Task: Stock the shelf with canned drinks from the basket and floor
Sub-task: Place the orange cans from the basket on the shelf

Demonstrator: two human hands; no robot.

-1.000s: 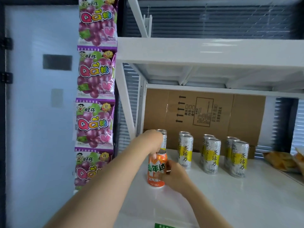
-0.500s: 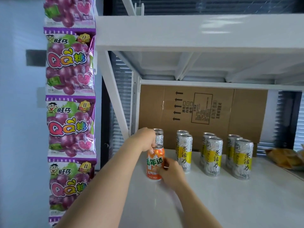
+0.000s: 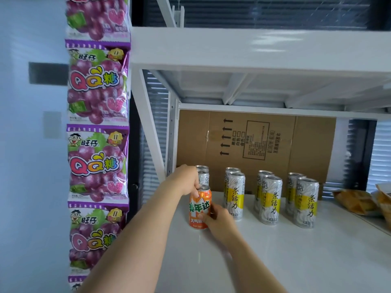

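An orange drink can (image 3: 200,206) stands upright on the white shelf (image 3: 296,256), at the front of the leftmost column. My left hand (image 3: 183,181) grips its top rim from the left. My right hand (image 3: 220,222) wraps its lower right side. Right behind it stand two silver cans (image 3: 202,176), partly hidden by my left hand. To the right, three more columns of silver-and-yellow tea cans (image 3: 269,199) stand in pairs. The basket and the floor are out of view.
A flattened cardboard box (image 3: 256,144) lines the back of the shelf. A strip of purple candy bags (image 3: 97,132) hangs along the left post. Yellow snack bags (image 3: 359,201) lie at the shelf's right end. An upper shelf board (image 3: 254,49) sits overhead.
Both hands stay on the orange can, which remains on the shelf. The camera has shifted slightly; the scene sits a little differently in frame.
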